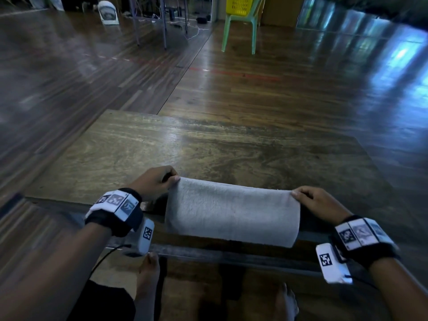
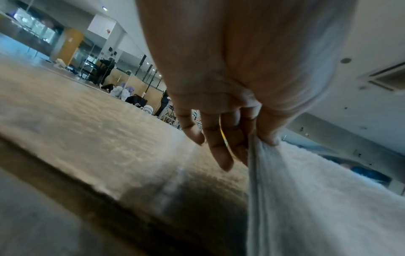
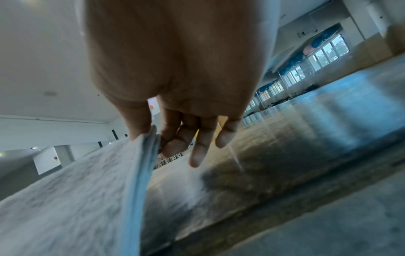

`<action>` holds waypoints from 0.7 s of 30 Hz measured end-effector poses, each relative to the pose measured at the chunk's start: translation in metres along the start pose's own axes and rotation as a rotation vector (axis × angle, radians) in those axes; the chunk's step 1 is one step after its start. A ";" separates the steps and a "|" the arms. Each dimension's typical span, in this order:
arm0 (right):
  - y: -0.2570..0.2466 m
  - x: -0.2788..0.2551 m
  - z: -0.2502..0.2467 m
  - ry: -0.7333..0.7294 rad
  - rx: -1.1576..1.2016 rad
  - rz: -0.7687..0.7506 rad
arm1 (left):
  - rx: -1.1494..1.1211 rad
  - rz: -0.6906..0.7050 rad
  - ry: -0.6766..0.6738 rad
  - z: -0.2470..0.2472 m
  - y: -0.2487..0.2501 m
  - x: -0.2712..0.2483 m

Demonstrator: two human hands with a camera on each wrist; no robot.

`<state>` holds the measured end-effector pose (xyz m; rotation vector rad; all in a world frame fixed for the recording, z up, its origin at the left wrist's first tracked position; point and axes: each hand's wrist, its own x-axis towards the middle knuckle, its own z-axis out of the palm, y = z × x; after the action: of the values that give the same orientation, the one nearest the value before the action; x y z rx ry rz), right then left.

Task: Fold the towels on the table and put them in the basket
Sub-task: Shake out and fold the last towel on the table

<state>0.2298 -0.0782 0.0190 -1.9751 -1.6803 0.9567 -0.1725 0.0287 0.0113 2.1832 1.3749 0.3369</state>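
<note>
Bare feet (image 1: 148,276) sit lowest in the head view, at 6 o'clock under the table (image 1: 143,144) edge. Just above, both hands hold one grey towel (image 1: 231,214) stretched between them over the near edge. Left hand (image 1: 154,181) at 9 o'clock of the towel pinches its top left corner, thumb against forefinger; the left wrist view shows several layers in the pinch, other fingers (image 2: 219,152) hanging loose and straight. Right hand (image 1: 317,200) at 3 o'clock pinches the top right corner the same way; layered edge shows in the right wrist view, spare fingers (image 3: 201,149) relaxed. Towel hangs down toward the person, lower edge past the table lip, not lying flat.

Progress guess: towel looks already doubled at least once, given the stacked edges, so mid-fold. Left to do: finish the fold, carry to basket. Yellow basket (image 1: 239,5) sits on a green chair (image 1: 240,26) at 12 o'clock, well apart. No other towels visible on the table; basket contents can't be told.
</note>
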 end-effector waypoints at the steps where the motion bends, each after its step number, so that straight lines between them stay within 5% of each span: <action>1: 0.001 0.007 0.001 0.037 -0.001 0.019 | 0.019 -0.019 0.003 0.003 -0.001 0.005; 9: -0.008 0.035 0.012 0.171 -0.489 0.102 | 0.243 -0.189 0.032 0.025 0.006 0.033; 14: -0.036 0.038 0.032 0.278 -0.663 -0.061 | 0.310 0.025 0.223 0.047 0.047 0.030; 17: -0.059 0.036 0.056 0.236 -0.676 -0.217 | 0.371 0.158 0.177 0.072 0.072 0.029; 21: -0.068 0.038 0.077 0.209 -0.697 -0.260 | 0.395 0.150 0.120 0.085 0.079 0.038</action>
<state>0.1299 -0.0375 0.0016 -2.0630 -2.2636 0.0509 -0.0549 0.0098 -0.0173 2.6363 1.4425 0.2714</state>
